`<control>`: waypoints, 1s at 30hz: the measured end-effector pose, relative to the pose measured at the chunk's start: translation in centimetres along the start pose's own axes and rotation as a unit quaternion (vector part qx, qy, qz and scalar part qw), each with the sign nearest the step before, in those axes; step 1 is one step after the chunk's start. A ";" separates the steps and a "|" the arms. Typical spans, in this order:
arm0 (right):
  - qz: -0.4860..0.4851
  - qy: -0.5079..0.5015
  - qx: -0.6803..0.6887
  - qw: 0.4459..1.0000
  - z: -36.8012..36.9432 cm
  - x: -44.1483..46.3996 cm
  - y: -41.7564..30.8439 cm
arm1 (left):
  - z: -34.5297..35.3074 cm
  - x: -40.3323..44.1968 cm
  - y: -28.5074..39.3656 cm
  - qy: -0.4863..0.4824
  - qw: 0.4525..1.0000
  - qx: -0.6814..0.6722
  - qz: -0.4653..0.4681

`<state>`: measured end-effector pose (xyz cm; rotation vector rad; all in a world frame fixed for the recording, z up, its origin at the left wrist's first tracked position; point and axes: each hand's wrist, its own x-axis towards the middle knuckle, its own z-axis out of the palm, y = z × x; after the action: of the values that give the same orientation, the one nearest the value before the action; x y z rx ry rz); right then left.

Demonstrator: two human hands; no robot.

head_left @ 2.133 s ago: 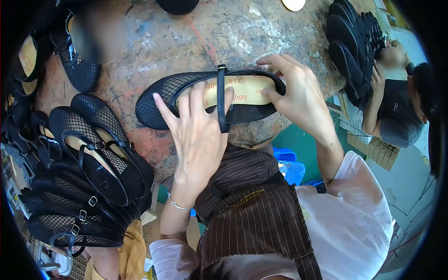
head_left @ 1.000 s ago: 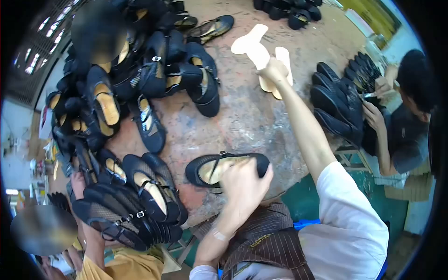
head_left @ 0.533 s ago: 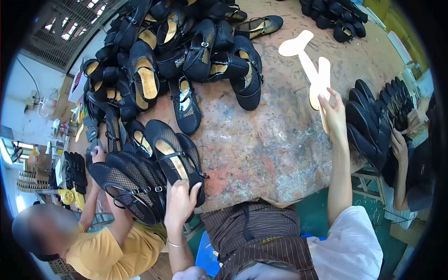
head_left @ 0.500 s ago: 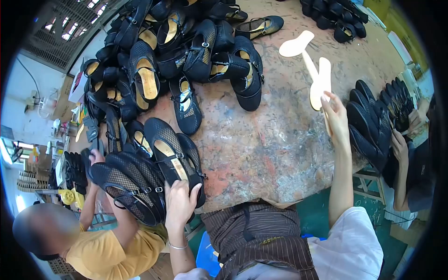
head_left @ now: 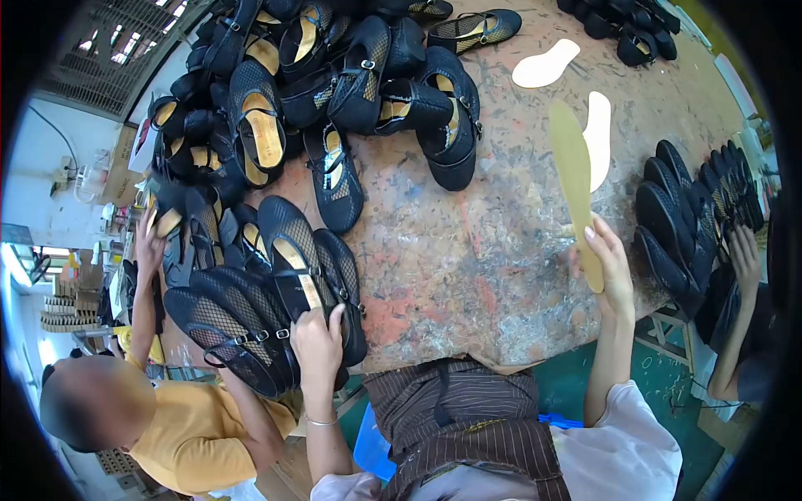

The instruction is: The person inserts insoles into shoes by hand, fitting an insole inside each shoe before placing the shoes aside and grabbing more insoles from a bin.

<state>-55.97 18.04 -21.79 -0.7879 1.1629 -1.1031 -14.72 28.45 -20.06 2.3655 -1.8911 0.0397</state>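
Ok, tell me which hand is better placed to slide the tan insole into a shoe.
Probably the right hand: it holds the tan insole near one end, with most of its length free. The left hand grips a mesh shoe, so it seems better suited to steadying.

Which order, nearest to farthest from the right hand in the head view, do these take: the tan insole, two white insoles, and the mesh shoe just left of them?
1. Tan insole: held in the right hand.
2. Nearer white insole: just beyond the tan one.
3. Farther white insole: farther out, to the left.
4. Mesh shoe: farthest, up and left.
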 end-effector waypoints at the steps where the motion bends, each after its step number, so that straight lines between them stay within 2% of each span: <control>1: 0.001 0.001 0.001 1.000 0.1 0.1 0.4 | -1.5 0.6 0.8 -0.032 0.999 0.012 -0.008; 3: 0.008 -0.016 0.022 1.000 0.5 0.3 0.4 | -5.6 -0.2 3.4 -0.164 0.985 -0.016 -0.046; 5: 0.000 -0.012 0.023 1.000 0.8 0.2 0.1 | -8.1 -1.7 4.0 -0.190 0.981 0.007 0.039; 7: -0.006 -0.004 0.084 0.996 0.8 0.4 0.5 | -8.9 -2.5 3.3 -0.198 0.976 0.056 0.076; 9: -0.012 -0.018 0.089 0.996 0.9 0.6 1.0 | -11.3 0.2 4.6 -0.269 0.962 0.051 -0.013; 11: 0.039 -0.002 0.179 0.983 1.2 0.4 1.3 | -11.1 5.5 6.2 -0.049 0.995 -0.035 0.077; 13: 0.054 -0.004 0.203 0.978 1.9 -0.4 0.7 | -8.9 14.7 8.8 0.127 0.970 -0.095 0.183; 15: 0.075 -0.057 0.280 0.955 2.1 -1.8 0.0 | -3.3 24.0 9.9 0.202 0.962 -0.046 0.176; 17: 0.073 -0.043 0.303 0.949 2.1 -3.2 -0.1 | 0.0 28.8 10.1 0.069 0.986 -0.009 0.148; 19: 0.062 -0.010 0.257 0.964 1.7 -4.4 0.2 | -0.9 27.4 11.0 0.067 0.974 -0.015 0.215; 21: 0.054 -0.005 0.253 0.966 1.0 -5.2 1.0 | -3.6 20.8 13.0 0.096 0.960 -0.092 0.245; 22: 0.044 -0.015 0.210 0.977 0.6 -5.5 1.4 | -4.6 16.4 13.5 0.130 0.937 -0.121 0.302; 23: 0.040 -0.026 0.163 0.986 0.2 -5.9 1.6 | -5.6 11.3 14.7 0.135 0.940 -0.132 0.283; 24: 0.026 -0.035 0.114 0.992 -0.1 -6.0 1.6 | -5.1 6.6 15.3 0.045 0.957 -0.151 0.242; 25: 0.007 -0.035 0.074 0.997 -0.1 -5.9 1.7 | -4.3 2.7 15.9 0.015 0.944 -0.198 0.263; 26: 0.014 -0.070 0.038 0.997 -0.6 -6.0 1.3 | -2.4 -1.1 16.8 -0.017 0.947 -0.237 0.217; 28: 0.001 -0.034 -0.056 0.998 0.5 -6.5 -0.1 | 1.6 -5.5 18.9 -0.079 0.946 -0.288 0.130; 30: -0.055 -0.073 -0.144 0.985 0.8 -7.6 -1.5 | 3.1 -6.9 19.8 -0.081 0.925 -0.362 0.085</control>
<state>-55.76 24.74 -17.95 -1.1502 1.1788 -0.9608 -35.64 30.54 -22.31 1.7358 -1.7458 -0.7276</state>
